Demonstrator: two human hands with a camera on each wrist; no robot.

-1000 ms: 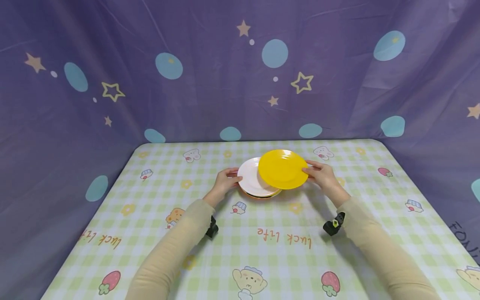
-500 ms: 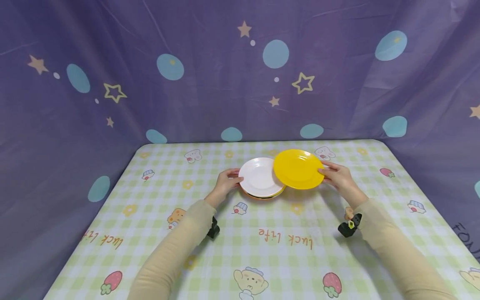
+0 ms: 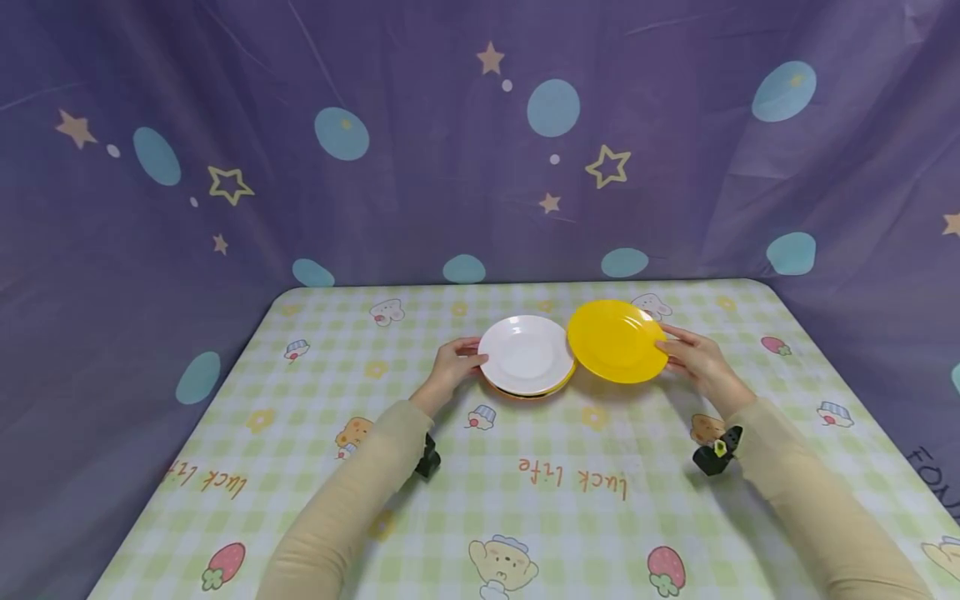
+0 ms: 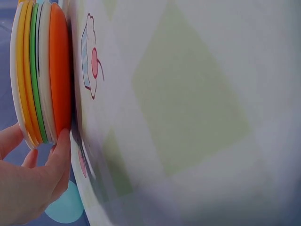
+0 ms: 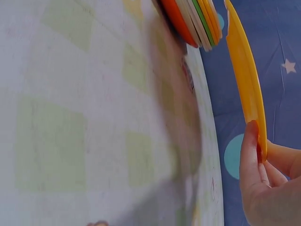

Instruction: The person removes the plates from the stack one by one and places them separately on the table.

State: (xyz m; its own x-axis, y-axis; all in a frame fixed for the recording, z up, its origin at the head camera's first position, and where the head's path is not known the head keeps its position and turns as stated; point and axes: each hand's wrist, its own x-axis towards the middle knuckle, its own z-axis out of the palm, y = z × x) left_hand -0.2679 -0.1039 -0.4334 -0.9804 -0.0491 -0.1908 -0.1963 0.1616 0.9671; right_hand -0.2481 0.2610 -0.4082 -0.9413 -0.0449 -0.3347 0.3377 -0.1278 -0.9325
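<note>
In the head view a stack of plates sits on the table, a white plate (image 3: 525, 354) on top. Seen edge-on in the left wrist view, it has several coloured layers, including yellow and green, with an orange plate (image 4: 59, 70) at the bottom. My left hand (image 3: 453, 367) grips the left side of the stack, thumb at the top rim and fingers lower down. My right hand (image 3: 699, 364) pinches the right rim of a yellow plate (image 3: 617, 342), thumb on top and fingers beneath. That plate is raised above the table, slightly tilted, just right of the stack.
A green-and-white checked tablecloth (image 3: 555, 533) with cartoon prints covers the table. A purple curtain (image 3: 420, 192) with stars and blue ovals hangs behind and at the sides. Black wrist cameras (image 3: 717, 452) hang under both sleeves.
My right hand has carried the yellow plate to the right, from overlapping the white plate to beside the stack, uncovering the white plate. My left hand has stayed at the stack.
</note>
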